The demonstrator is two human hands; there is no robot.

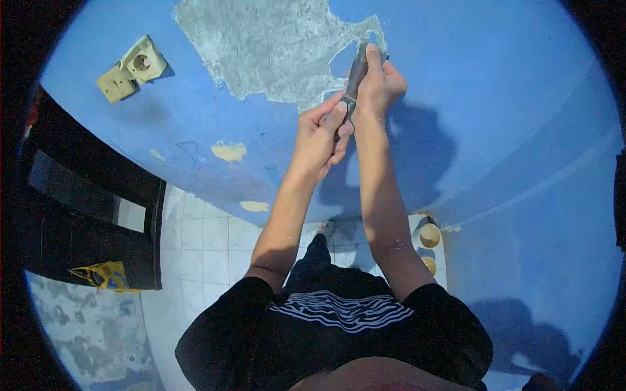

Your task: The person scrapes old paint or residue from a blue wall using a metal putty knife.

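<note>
Both hands are closed around a scraper [355, 77] held against the blue wall [495, 98]: the right hand [381, 81] grips the upper part near the blade, and the left hand [323, 130] pinches the handle end below. The tool's long axis runs up and slightly right, its tip at the edge of the bare gray patch [267, 45].

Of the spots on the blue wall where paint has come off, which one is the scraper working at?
The big grey bare patch at the top, where the scraper meets its edge; the small yellowish spots lie lower, untouched.
</note>
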